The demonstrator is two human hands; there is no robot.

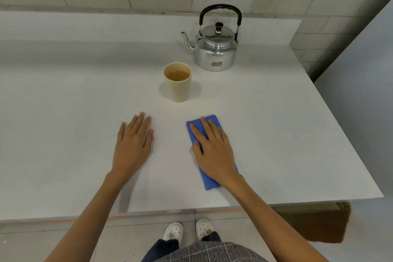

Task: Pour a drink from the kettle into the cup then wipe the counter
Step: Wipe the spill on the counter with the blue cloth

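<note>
Filled cup point(177, 83) — upright kettle point(215, 49) behind

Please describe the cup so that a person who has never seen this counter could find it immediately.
On the white counter in front of the block wall stands a shiny metal kettle with a black handle. The cup stands just in front of it, toward the spout side, beyond the blue cloth under the right hand. It is the only pale yellow, handleless thing, with amber drink inside.

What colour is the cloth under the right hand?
Blue, plain; the cloth shows clearly in the head view.
</note>
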